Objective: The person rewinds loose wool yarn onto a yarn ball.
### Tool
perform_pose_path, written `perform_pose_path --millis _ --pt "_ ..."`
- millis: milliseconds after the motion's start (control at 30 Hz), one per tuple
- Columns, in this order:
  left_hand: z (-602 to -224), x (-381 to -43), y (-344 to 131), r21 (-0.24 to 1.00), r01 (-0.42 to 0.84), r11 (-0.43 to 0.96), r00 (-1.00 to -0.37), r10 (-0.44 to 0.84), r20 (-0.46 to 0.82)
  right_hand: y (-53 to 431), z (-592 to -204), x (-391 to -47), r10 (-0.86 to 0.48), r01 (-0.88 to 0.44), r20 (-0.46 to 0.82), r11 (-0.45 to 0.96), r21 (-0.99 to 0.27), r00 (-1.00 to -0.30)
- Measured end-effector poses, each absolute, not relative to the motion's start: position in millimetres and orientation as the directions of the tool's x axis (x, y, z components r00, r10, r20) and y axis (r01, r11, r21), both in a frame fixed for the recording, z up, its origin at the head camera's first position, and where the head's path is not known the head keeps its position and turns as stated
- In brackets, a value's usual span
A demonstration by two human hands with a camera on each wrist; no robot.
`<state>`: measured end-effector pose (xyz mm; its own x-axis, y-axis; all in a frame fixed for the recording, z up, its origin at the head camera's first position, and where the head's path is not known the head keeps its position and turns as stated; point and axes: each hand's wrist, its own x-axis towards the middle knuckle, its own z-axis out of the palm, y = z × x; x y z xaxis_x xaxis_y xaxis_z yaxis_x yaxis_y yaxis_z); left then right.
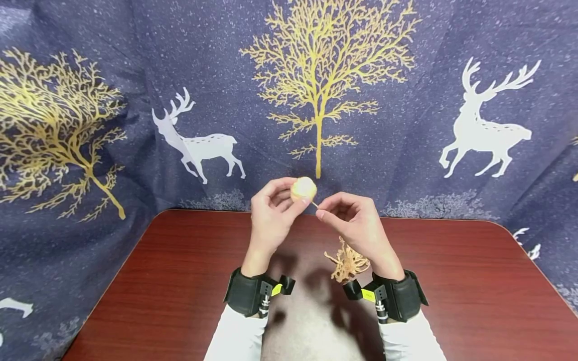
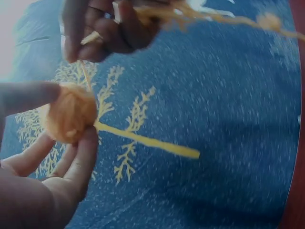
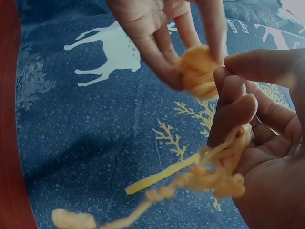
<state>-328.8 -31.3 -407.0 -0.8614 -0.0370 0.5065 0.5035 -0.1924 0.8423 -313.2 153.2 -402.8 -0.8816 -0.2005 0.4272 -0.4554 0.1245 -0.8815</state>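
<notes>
A small ball of orange-yellow yarn is held between the thumb and fingers of my left hand. It looks round and wound in the left wrist view, where a short strand runs from it to my other hand. My right hand pinches that strand between thumb and forefinger, close beside the ball. Loose tangled yarn hangs from the curled fingers of the right hand, with a tail that ends in a small clump. From the head, this tangle appears below the right hand.
A reddish-brown table lies beneath both hands, with a pale grey area at its middle front. Behind it hangs a dark blue cloth printed with trees and deer. Black camera straps circle both wrists.
</notes>
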Motion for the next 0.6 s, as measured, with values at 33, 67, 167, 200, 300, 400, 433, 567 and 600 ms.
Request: perform_pose_path --millis 33,67,167,200,300,400,433,567,600 --pt "-408 -329 -31 0.848 0.513 -0.133 -0.857 -0.019 0.515 154 -403 -313 -0.199 -0.454 0.426 0.129 -0.882 -0.883" --pt "-409 -329 -32 0.851 0.520 -0.075 -0.853 0.007 0.522 154 -402 -313 -0.198 -0.453 0.424 0.134 -0.881 -0.884" --pt "-411 -329 -33 0.852 0.518 0.073 -0.854 0.106 0.509 157 -402 -314 -0.190 -0.449 0.422 0.136 -0.883 -0.887" --pt "-412 -328 -34 0.849 0.514 0.121 -0.855 0.145 0.497 158 -402 -314 -0.186 -0.449 0.422 0.136 -0.883 -0.887" --pt "-413 -328 -37 0.826 0.505 0.250 -0.857 0.257 0.447 162 -402 -314 -0.167 -0.462 0.439 0.140 -0.876 -0.883" --pt "-415 -328 -39 0.797 0.518 0.310 -0.839 0.367 0.402 165 -402 -315 -0.146 -0.467 0.450 0.120 -0.876 -0.881" --pt "-415 -329 -40 0.795 0.525 0.305 -0.827 0.406 0.390 166 -402 -315 -0.138 -0.465 0.450 0.107 -0.879 -0.882" --pt "-415 -328 -43 0.811 0.549 0.203 -0.745 0.558 0.365 169 -401 -316 -0.120 -0.455 0.447 0.045 -0.889 -0.886" --pt "-414 -328 -43 0.824 0.545 0.156 -0.720 0.591 0.364 169 -401 -316 -0.118 -0.455 0.449 0.034 -0.890 -0.886"
